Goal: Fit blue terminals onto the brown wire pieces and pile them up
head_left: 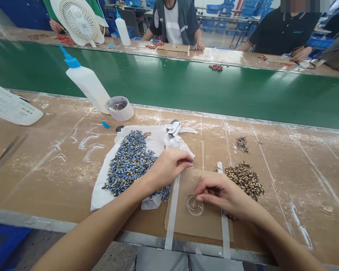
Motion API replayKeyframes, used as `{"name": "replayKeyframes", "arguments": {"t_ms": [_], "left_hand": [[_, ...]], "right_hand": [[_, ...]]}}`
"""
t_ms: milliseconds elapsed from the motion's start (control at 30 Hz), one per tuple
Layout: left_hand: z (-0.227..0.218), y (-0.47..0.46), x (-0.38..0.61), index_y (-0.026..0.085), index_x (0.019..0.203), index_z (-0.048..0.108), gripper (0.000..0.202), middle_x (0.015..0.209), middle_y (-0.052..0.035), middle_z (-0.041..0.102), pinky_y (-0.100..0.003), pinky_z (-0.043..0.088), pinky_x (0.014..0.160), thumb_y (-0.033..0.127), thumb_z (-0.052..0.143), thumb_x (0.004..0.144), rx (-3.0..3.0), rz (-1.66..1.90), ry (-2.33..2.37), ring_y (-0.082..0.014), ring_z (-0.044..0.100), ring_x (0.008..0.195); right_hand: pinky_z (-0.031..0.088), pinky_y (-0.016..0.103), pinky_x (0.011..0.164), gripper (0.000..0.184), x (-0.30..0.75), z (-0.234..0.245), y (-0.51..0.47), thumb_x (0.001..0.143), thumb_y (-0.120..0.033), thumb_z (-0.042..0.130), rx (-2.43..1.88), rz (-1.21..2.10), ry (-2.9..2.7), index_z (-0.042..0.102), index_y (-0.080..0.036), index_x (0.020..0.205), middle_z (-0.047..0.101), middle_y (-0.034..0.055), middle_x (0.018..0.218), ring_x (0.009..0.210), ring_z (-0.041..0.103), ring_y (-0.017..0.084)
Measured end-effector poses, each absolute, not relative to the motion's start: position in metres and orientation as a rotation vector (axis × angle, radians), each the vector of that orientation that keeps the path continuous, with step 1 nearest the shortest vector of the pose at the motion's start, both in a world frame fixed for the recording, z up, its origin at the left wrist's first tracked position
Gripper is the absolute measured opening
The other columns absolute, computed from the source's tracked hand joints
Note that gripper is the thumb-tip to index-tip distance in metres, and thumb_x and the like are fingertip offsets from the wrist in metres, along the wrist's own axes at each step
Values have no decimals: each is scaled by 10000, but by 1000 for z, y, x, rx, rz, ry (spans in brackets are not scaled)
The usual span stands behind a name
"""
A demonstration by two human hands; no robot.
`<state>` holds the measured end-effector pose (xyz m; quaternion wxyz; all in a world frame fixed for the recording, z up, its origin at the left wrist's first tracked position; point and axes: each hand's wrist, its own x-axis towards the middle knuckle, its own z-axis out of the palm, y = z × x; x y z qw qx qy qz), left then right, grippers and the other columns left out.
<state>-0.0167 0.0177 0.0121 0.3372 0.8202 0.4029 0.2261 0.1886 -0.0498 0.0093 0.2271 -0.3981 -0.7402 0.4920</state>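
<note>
My left hand (171, 163) is closed in a pinch above the top edge of a cardboard pad (209, 229); a speck of blue shows at its fingertips, seemingly a small blue piece. To its left, a heap of small blue and yellow pieces (130, 162) lies on a white plastic bag (100, 197). My right hand (216, 190) is closed too, its fingertips pinching what looks like a thin stick (194, 201) that reaches into a round clear dish (195, 212) on the pad. Beside that hand lies a pile of small brown and cream pieces (244, 180).
A roll of tape (124, 114) and a white bottle with blue nozzle (87, 84) stand behind the bag. Another bottle (11, 107) lies at left, near blurred tweezers (11, 150). Beyond the green belt (172, 86), several people sit by a fan (77, 19).
</note>
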Motion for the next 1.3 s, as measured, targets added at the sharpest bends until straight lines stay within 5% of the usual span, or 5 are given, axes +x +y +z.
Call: {"name": "replayKeyframes", "arguments": {"t_ms": [267,600,900,1300], "left_hand": [[10,11,-11,141,893,685,109,827,-40,712,-271,495,721,166,592,843,1907,564,964,-135,635,744],[-4,7,-3,113,877,675,128,760,-59,700,-276,508,676,216,638,810,1576,498,894,-141,636,693],[-9,5,-2,121,870,665,101,693,-27,663,-252,498,635,193,648,800,1504,462,848,-117,609,629],[-5,4,-2,120,843,664,80,666,-11,640,-219,451,612,188,641,808,1598,447,860,-111,590,632]], "right_hand": [[474,342,750,126,184,14,-53,904,-260,600,-1009,1235,-2096,691,-223,826,653,37,852,804,582,175],[491,286,697,133,198,18,-53,913,-312,587,-1170,1459,-1737,654,-207,867,672,31,821,759,615,161],[526,269,677,90,200,17,-49,873,-296,649,-1374,993,-1328,657,-211,848,704,37,791,738,657,161],[521,338,748,83,199,-1,-50,880,-298,646,-1398,871,-1464,667,-222,906,719,50,898,827,682,202]]}}
